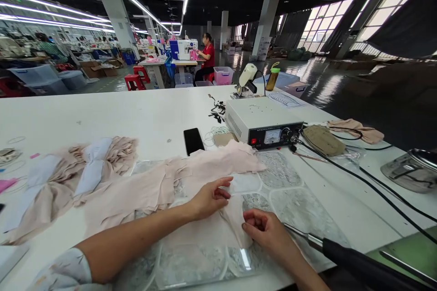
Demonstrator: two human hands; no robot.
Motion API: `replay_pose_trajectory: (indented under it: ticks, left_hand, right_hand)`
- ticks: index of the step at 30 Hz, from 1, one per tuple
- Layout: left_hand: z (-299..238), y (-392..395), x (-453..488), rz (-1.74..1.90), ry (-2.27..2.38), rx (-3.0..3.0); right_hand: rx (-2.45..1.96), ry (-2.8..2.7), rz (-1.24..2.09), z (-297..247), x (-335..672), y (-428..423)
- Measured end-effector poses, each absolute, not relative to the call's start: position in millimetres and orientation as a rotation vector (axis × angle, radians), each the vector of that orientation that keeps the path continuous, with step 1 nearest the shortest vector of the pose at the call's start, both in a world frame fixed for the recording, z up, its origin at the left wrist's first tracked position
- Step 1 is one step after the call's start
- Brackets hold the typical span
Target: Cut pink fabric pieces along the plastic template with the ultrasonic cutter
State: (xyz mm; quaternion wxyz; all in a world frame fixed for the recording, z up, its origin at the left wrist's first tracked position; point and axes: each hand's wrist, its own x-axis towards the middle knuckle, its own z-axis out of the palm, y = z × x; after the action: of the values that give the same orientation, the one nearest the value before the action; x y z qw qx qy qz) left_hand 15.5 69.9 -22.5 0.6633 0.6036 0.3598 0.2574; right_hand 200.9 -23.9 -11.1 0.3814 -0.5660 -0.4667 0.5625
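Note:
My left hand rests on a pale pink fabric piece spread over a clear textured mat, thumb and fingers pinching its edge. My right hand is curled closed beside it, gripping a fold of the same fabric and a black-handled tool with a metal tip that runs off to the lower right. More pink fabric trails left across the white table.
A white control box with a dial stands behind the fabric, black cables running right from it. A black phone, stacked pink and white pieces, a bottle and a seated person in red lie beyond.

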Motion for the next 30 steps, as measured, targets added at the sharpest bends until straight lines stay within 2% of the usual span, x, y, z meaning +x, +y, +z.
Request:
replay_pose_trajectory:
  ticks: [20, 30]
  left_hand:
    - [-9, 65, 21, 0.364, 0.768, 1.682]
    - [9, 41, 18, 0.696, 0.817, 2.060]
  right_hand:
    - [-1.461, -1.055, 1.586, -14, 205, -20]
    - [-1.467, -0.954, 1.490, -12, 197, -23]
